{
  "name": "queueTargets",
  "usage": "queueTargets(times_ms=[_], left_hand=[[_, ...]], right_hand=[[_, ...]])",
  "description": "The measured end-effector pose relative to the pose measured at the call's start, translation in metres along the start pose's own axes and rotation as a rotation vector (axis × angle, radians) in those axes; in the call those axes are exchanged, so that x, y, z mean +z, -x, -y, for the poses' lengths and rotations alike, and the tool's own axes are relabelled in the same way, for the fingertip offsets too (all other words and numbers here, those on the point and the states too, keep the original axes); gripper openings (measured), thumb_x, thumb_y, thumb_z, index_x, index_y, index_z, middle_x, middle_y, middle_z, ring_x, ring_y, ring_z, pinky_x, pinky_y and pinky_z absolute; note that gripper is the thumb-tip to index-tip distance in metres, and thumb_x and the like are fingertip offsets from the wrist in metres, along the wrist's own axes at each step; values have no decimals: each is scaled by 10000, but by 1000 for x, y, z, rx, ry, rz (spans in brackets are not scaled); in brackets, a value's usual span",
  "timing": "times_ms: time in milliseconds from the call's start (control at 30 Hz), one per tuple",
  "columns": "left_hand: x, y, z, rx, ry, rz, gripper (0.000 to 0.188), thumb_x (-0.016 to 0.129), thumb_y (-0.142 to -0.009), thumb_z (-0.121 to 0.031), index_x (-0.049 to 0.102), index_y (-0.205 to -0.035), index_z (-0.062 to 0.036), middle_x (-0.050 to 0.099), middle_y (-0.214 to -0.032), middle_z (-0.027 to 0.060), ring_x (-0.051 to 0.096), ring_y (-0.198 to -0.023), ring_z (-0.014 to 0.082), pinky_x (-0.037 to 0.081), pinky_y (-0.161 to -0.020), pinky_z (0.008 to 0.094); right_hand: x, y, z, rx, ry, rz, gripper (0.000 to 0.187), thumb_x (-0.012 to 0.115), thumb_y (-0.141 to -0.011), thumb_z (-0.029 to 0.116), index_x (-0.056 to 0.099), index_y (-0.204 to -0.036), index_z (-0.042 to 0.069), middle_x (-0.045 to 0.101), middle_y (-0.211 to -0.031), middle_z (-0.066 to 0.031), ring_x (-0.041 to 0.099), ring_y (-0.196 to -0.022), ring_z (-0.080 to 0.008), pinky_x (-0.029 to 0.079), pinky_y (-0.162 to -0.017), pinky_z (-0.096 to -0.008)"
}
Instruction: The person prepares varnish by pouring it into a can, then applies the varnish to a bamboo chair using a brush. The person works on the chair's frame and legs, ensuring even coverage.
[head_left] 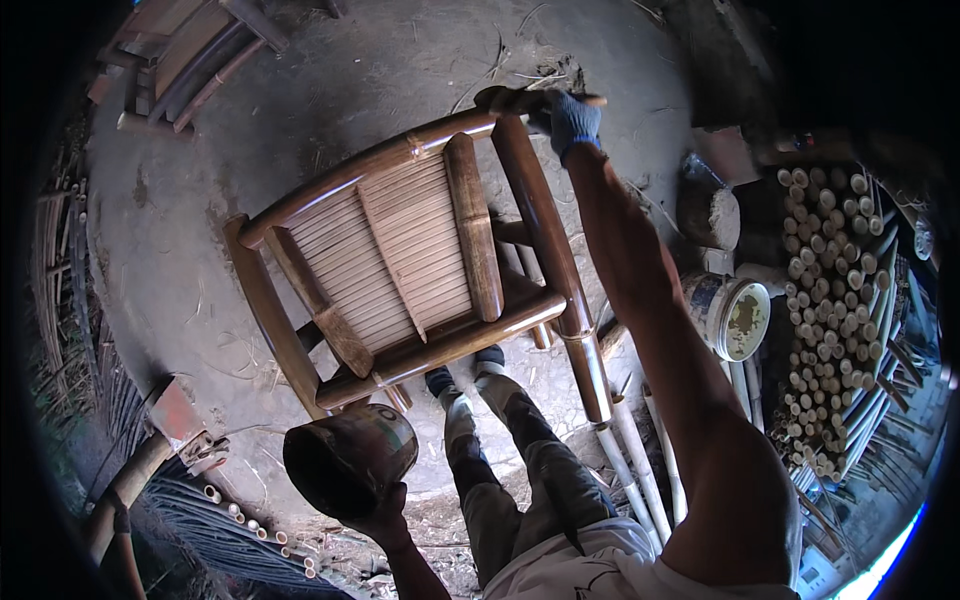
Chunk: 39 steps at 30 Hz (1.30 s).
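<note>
A bamboo chair point(415, 262) with a slatted panel and glossy brown poles stands in front of me. My right hand point(572, 118), in a blue-grey knitted glove, is closed around a brush point(508, 101). The brush's dark head touches the chair's far right corner, and its light wooden handle end sticks out past the glove. Low on the left, my bare left hand point(382, 518) grips a round, stained pot point(385, 440) from beneath. That pot is tilted with its wide mouth to the left; its inside is too dark to make out.
Cut bamboo poles point(830, 300) are stacked on the right, with a white bucket point(740, 318) beside them. Several poles point(640, 470) lean near my right leg. Another bamboo piece of furniture point(195, 65) is at the far left. Dark thin strips point(220, 520) lie lower left.
</note>
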<state>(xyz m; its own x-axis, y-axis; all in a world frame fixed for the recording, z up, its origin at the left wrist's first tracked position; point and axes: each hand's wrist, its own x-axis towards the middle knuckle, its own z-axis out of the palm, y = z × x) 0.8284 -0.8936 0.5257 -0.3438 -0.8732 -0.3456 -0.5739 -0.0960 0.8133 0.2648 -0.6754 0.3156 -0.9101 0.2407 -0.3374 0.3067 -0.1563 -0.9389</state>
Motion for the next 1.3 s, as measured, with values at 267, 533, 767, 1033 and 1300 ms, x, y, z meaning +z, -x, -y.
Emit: queueTargets(times_ms=[267,533,767,1033,1300], left_hand=[[20,1,-10,145,39,166,1160,888,-503,-80,256,-1473,-19,440,-1414,140,450,-1298,289,348,-1138,459],[26,6,-11,168,137,275,1082,891,-509,-72,345,-1441,-11,497,-1366,123,483,-1259,273,392,-1096,452],[18,18,-7,199,87,290,1090,895,-500,-73,349,-1442,-14,499,-1367,116,493,-1249,263,402,-1088,444],[16,25,1,235,52,313,1099,898,-490,-75,354,-1443,-18,502,-1367,107,503,-1237,251,413,-1078,436],[20,29,7,341,169,427,1072,927,-575,-208,352,-1468,-64,477,-1429,102,508,-1281,261,422,-1098,459]], right_hand=[[-161,173,-13,326,-32,-74,167,625,-870,106,621,-944,-44,674,-836,-150,692,-624,-269,596,-501,-358],[-305,355,2,468,587,32,138,630,-871,127,684,-882,1,669,-696,-74,667,-624,-171,547,-521,-310],[-322,359,-25,250,1219,183,281,569,-837,319,694,-779,74,690,-702,-157,697,-712,-324,541,-665,-455],[-249,278,-24,410,-374,-252,280,626,-934,178,608,-1145,-6,674,-1047,-165,687,-899,-316,602,-711,-403],[-422,501,-16,485,712,-477,181,585,-848,173,663,-795,19,630,-652,-93,622,-624,-222,503,-541,-362]])
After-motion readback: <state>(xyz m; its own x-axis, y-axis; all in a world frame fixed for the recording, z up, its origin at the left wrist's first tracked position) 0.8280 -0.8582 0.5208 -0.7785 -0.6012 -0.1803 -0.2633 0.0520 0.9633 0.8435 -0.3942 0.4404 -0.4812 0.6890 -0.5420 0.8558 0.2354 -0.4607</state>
